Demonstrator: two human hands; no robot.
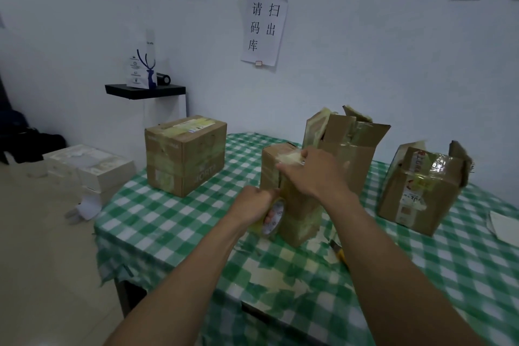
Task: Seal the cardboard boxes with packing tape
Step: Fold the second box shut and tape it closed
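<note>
A small cardboard box [299, 216] stands in the middle of the table with tape across its top and down its front. My left hand [257, 203] grips a roll of packing tape [273, 218] against the box's near left side. My right hand [311, 173] lies flat on the box top, fingers pressing the tape there. A larger taped box [184, 154] stands at the table's far left. Behind the small box an open box [349, 146] has its flaps up. At the right another box [421, 191] has its flaps partly raised.
A green and white checked cloth [174, 222] covers the table. A yellow-handled tool [338, 251] lies near my right forearm. White paper [502, 226] lies at the right edge. Flat white boxes [92, 168] are stacked on the floor at the left. A black shelf [144, 90] juts from the wall.
</note>
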